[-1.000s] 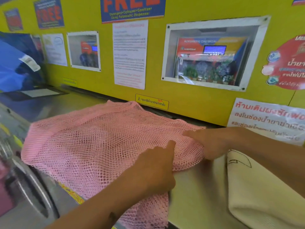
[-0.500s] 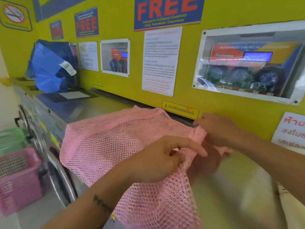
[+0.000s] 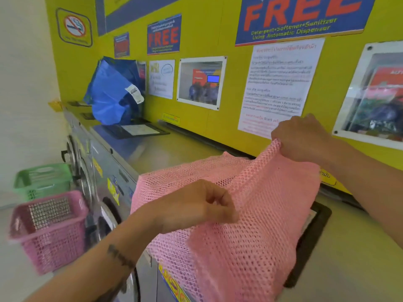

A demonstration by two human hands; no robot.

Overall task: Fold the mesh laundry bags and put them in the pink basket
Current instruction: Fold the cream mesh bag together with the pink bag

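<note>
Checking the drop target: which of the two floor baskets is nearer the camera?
The pink basket, at lower left beside the washer fronts. The green basket stands behind it, farther along the row of machines.

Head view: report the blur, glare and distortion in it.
Head view: the pink basket and green basket at the left edge are smeared by motion blur; the wall window shows reflective glare; wide-angle bending curves the washer tops; the pink mesh bag stays fairly sharp.

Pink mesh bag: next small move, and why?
Probably carry the lifted edge leftward over the rest. Both hands, right hand and left hand, pinch the pink mesh bag raised off the washer top, its far part lying flat.
</note>
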